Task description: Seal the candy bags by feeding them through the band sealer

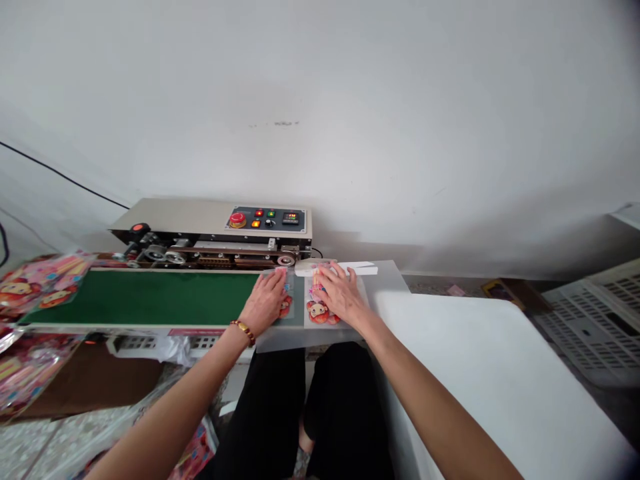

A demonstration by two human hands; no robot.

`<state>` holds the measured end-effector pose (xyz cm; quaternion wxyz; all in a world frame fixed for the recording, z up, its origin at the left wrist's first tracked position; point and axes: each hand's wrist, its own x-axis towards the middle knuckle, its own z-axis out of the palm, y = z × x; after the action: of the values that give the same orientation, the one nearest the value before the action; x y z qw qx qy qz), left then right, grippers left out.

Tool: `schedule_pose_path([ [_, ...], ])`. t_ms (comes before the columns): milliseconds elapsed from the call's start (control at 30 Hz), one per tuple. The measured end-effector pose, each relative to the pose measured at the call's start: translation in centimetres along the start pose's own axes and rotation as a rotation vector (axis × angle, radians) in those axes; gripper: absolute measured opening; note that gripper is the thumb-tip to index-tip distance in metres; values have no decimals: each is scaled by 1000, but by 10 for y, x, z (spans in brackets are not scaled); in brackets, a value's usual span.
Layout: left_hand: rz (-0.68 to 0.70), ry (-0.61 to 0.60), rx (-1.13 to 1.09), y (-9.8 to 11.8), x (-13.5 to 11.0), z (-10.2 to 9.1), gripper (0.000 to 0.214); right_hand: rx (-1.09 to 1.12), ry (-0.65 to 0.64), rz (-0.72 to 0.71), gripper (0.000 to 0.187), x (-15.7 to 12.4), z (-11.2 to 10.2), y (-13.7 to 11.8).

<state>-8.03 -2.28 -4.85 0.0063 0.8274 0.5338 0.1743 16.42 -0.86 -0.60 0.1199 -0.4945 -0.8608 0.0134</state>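
Note:
My left hand [265, 300] lies with its fingers outstretched on a clear plastic bag with a cartoon print [285, 308], at the right end of the green conveyor belt [170, 297]. On a second printed bag [320, 313], just to the right, rests my right hand [343, 291], its fingers spread near the bag's upper edge. Both bags lie on a translucent sheet [387, 275], and my hands partly cover them. Behind the belt stands a band sealing machine [175, 217] with rollers and a lit control panel.
Printed bags [45, 283] are piled on the belt's left end, with more packets [35, 367] below. A white surface [490, 360] lies at my right. Beyond it stands a white plastic crate [600, 320]. White strips [363, 269] lie beside my right hand.

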Motion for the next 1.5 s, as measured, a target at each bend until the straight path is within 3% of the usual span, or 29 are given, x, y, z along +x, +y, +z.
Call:
schedule_pose_path([
  [100,-70,37,65,-19,-10,-17,40,11,-9,-44,22,12,5,-7],
  [167,-84,59,78,-15,-10,-23,35,25,-23,-37,22,19,5,-13],
  [367,88,-1,-48,48,16,2,41,-23,-6,70,32,0,-1,-8],
  [467,73,-20,-70,58,21,12,46,-59,-30,100,40,-19,-1,4],
  [567,39,-34,-52,40,13,8,48,-67,-74,69,45,-26,1,9],
  [733,-37,-60,16,-15,-12,-14,43,-62,-50,48,44,-13,6,-4],
  [833,-134,14,72,-24,-17,-21,39,-32,-31,19,41,-2,10,-17],
  [933,-48,50,-7,2,-8,-16,38,0,-9,31,42,3,14,-23],
  [1067,106,8,-118,50,14,3,42,-4,5,87,41,-6,10,-13],
  [1167,84,-29,-95,59,22,11,41,-40,0,102,41,-17,10,-1],
  [1300,48,-40,-43,33,11,4,41,-54,3,71,42,-24,17,6],
  [1500,-86,-18,41,-24,-18,-20,36,-12,19,9,40,-11,23,-9],
])
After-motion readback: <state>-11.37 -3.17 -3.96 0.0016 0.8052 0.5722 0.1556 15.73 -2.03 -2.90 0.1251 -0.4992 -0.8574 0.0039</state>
